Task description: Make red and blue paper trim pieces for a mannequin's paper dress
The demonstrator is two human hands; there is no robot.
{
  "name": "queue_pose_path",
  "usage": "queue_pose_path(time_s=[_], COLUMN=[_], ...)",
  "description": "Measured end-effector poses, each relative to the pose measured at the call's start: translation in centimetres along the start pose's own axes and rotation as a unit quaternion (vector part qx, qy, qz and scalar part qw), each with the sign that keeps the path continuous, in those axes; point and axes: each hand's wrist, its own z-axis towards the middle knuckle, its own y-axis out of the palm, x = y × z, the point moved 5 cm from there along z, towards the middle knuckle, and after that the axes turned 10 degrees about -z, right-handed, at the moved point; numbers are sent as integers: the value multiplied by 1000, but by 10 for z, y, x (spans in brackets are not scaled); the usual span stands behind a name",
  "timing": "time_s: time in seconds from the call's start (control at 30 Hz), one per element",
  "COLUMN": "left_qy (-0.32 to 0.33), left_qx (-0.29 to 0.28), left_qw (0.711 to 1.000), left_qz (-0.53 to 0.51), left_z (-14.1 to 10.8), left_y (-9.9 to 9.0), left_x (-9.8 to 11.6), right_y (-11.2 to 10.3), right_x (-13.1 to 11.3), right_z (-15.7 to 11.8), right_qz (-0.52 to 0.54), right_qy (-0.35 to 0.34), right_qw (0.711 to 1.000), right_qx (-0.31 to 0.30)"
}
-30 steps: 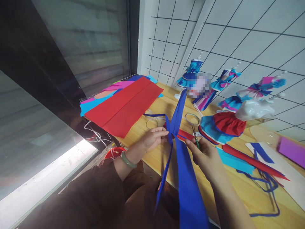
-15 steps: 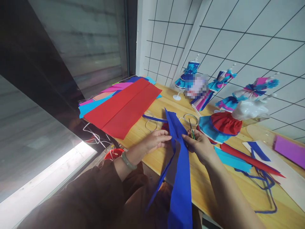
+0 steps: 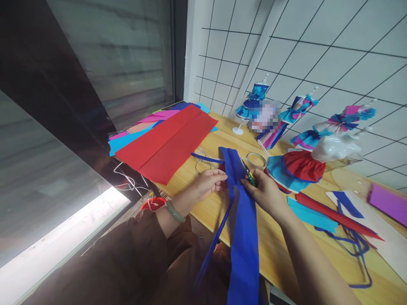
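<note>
A long blue strip of paper or cloth (image 3: 244, 228) runs from the table down over its front edge toward my lap. A narrow band (image 3: 219, 231) partly cut from its left side hangs beside it. My left hand (image 3: 213, 182), with a green bangle on the wrist, pinches the strip's left edge where the narrow band parts from it. My right hand (image 3: 263, 192) grips the wide part between thumb and fingers, and small dark-and-green scissors (image 3: 249, 173) are held in the same hand. Their tips point up and left, beside the strip.
Red sheets (image 3: 168, 144) lie on coloured sheets at the left of the wooden table (image 3: 276, 250). Small dressed mannequins (image 3: 337, 148) stand along the back. Tape rolls (image 3: 256, 160), red and light-blue pieces (image 3: 313, 214) and blue scrap strips (image 3: 361, 254) lie about. A red bucket (image 3: 154, 203) is below.
The scissors have tipped over to the left, their points now closer to the blue strip. Both hands keep their hold on the strip. The whole view has shifted slightly.
</note>
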Motion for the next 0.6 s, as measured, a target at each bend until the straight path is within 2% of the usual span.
queue_pose_path(time_s=[0.07,0.17,0.27,0.3,0.37,0.47,0.53,0.6], left_qy=[-3,-9,-8,-9,-7,-20,-33,-36], left_qx=[2,-10,-25,-32,-33,-21,-22,-23], left_qw=[1000,1000,1000,999,999,1000,999,999], left_qz=[0,-11,-8,-7,-2,4,1,-2], left_z=[0,0,-1,-2,-2,-3,-4,-5], left_y=[-1,-2,-1,-1,-1,-2,-2,-3], left_x=[-1,-2,-2,-2,-2,-3,-4,-5], right_y=[-2,-11,-24,-25,-16,7,19,26], right_x=[4,5,-10,-19,-39,-61,-58,-47], right_z=[1,-3,-17,-24,-38,-59,-68,-74], right_qz=[-35,-45,22,63,160,266,300,321], right_qy=[5,39,72,81,98,123,167,216], right_qw=[999,996,990,988,982,947,926,911], right_qx=[12,64,117,113,18,-135,-157,-145])
